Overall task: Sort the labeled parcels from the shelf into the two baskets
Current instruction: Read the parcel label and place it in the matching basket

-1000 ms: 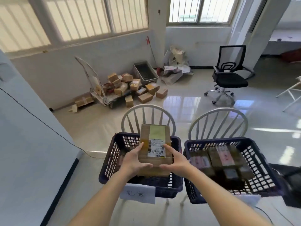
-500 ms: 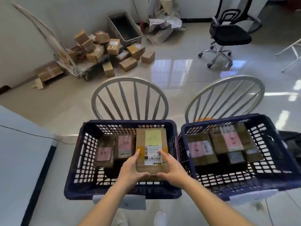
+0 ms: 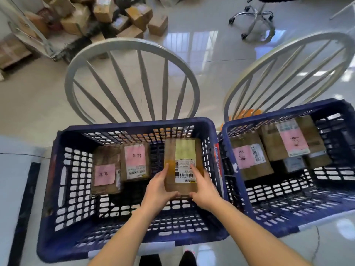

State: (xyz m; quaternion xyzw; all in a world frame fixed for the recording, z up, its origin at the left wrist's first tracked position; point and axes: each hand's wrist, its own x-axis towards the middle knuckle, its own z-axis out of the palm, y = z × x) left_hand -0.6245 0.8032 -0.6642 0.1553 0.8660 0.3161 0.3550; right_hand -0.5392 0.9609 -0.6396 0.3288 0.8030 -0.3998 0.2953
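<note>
I hold a brown cardboard parcel point(image 3: 182, 162) with a yellow-green note and a white barcode label inside the left blue basket point(image 3: 63, 181), on its right side. My left hand point(image 3: 159, 187) grips its near left edge and my right hand point(image 3: 201, 187) grips its near right edge. Two parcels with pink labels point(image 3: 134, 162) lie in the same basket to the left. The right blue basket point(image 3: 288, 223) holds several parcels point(image 3: 249, 160), two with pink labels.
Each basket sits on a white spindle-back chair point(image 3: 132, 47). A heap of cardboard boxes point(image 3: 107, 16) and a trolley lie on the tiled floor at the far left. An office chair base point(image 3: 253, 18) stands at the far right. A white surface point(image 3: 11, 189) edges the left.
Both hands have lowered the parcel from above the left basket's rim down into the basket. My view has tilted downward and come closer to the baskets.
</note>
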